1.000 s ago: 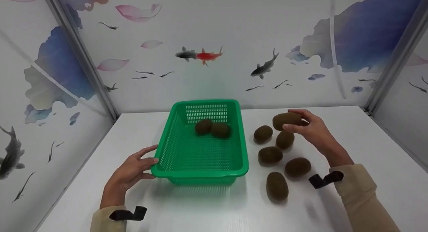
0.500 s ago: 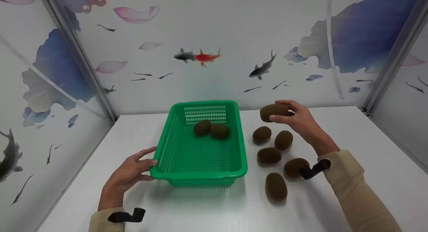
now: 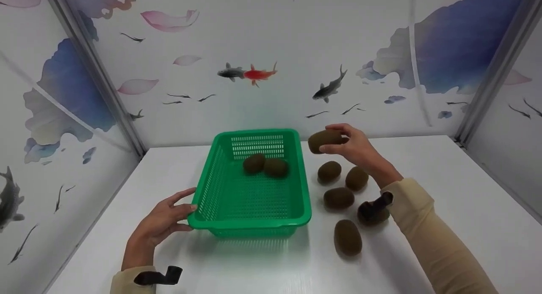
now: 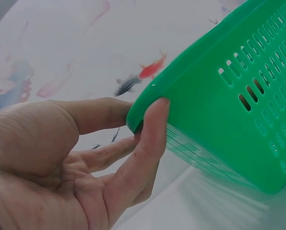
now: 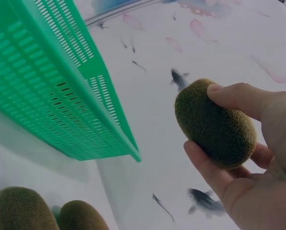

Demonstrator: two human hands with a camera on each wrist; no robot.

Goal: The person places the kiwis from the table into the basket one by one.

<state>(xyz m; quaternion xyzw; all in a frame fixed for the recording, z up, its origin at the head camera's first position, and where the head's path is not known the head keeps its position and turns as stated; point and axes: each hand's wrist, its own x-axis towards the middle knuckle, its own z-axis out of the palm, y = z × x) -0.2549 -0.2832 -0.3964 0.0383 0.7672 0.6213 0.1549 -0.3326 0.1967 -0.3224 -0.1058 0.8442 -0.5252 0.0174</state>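
A green plastic basket [image 3: 250, 223] with slotted walls stands on the white table, and two brown fuzzy kiwis [image 3: 276, 167] lie at its far end. My left hand [image 3: 165, 220] pinches the basket's near left corner; in the left wrist view its thumb and fingers [image 4: 154, 129] are on either side of the rim. Beyond the basket's right side, my right hand [image 3: 353, 145] holds a kiwi [image 5: 214, 124] between thumb and fingers, raised above the table. Below that hand, several more kiwis [image 3: 338, 198] lie on the table to the right of the basket.
A white table [image 3: 254, 273] carries everything. Printed white panels [image 3: 262, 107] with fish and petals enclose its back and sides, joined by grey metal posts [image 3: 97, 78]. The right sleeve [image 3: 427, 230] reaches over the table, its black wrist mount overlapping one kiwi.
My right hand has carried the kiwi leftward from above the loose kiwis toward the basket's far right corner. My left hand has kept its grip on the basket.
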